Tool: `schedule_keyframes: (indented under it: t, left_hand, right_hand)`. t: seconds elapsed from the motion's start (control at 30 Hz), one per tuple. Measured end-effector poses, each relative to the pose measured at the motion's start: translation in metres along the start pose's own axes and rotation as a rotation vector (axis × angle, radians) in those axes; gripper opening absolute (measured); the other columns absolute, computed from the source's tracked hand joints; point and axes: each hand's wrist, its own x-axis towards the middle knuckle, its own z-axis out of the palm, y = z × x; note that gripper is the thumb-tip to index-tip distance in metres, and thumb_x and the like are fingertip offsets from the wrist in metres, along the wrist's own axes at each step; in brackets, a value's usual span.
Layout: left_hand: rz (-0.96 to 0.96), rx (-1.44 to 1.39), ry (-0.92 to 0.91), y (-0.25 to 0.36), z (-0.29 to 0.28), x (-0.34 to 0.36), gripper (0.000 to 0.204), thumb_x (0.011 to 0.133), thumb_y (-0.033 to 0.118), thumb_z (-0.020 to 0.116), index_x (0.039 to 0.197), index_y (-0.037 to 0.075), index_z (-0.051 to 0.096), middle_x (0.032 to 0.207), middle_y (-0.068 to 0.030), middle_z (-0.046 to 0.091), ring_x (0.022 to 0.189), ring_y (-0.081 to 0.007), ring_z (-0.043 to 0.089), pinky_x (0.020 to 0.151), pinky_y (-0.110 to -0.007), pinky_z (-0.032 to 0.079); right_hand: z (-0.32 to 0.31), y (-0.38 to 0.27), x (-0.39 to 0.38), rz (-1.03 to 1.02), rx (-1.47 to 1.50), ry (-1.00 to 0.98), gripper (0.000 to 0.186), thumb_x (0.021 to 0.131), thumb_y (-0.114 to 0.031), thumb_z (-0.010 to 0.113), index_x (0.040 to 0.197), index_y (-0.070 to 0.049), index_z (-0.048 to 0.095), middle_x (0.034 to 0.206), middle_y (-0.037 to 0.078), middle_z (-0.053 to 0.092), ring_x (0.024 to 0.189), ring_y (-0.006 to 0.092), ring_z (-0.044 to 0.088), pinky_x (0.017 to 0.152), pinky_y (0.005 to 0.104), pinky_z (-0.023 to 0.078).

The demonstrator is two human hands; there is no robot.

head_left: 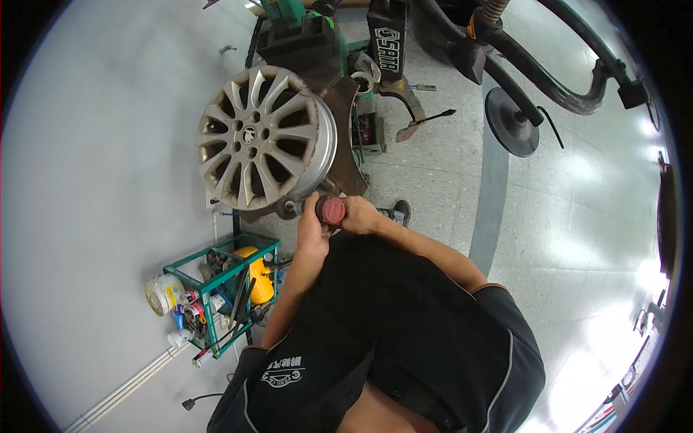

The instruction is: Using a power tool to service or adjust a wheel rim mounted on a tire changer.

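Note:
A silver multi-spoke alloy wheel (281, 115) without a tyre lies face up on the dark turntable (346, 162) of a tyre-changing machine. Brownish dirt marks its rim. Just below its near edge, I hold a red-and-black handheld power tool (333, 211) in both hands. My left hand (312, 229) is closed around the tool's front part, with a small round end pointing left toward the rim. From the other side, my right hand (361, 216) grips its red body. Whether the tool's end touches the wheel, I cannot tell.
A green wall rack (222, 281) with bottles, cans and a yellow tool (260, 278) stands left of my arm, beside a white bucket (163, 294). Black machine arms (559, 76) with a round disc (512, 121) overhang the right. A blade-like lever (422, 125) sticks out above the tiled floor.

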Motion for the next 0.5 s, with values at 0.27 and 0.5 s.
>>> schedule_keyframes:
  t: [0.27, 0.5]
  left_hand:
    - [0.086, -0.07, 0.018, -0.002, -0.006, 0.007, 0.033, 0.085, 0.041, 0.064, 0.099, 0.012, 0.058, 0.088, -0.0017, 0.062, 0.076, -0.0137, 0.062, 0.063, -0.03, 0.05]
    - [0.007, -0.038, 0.067, -0.005, -0.012, 0.016, 0.038, 0.081, 0.047, 0.066, 0.103, 0.018, 0.055, 0.092, -0.0001, 0.061, 0.072, -0.0113, 0.059, 0.052, -0.02, 0.04]
  right_hand:
    - [0.0, -0.003, 0.007, -0.045, -0.015, -0.026, 0.027, 0.071, -0.021, 0.064, 0.089, 0.0, 0.066, 0.09, 0.026, 0.065, 0.09, 0.0411, 0.062, 0.08, 0.0473, 0.05]
    - [-0.003, -0.005, 0.008, -0.046, -0.007, -0.04, 0.03, 0.072, -0.024, 0.065, 0.094, -0.003, 0.065, 0.092, 0.025, 0.065, 0.091, 0.0405, 0.062, 0.08, 0.0469, 0.05]
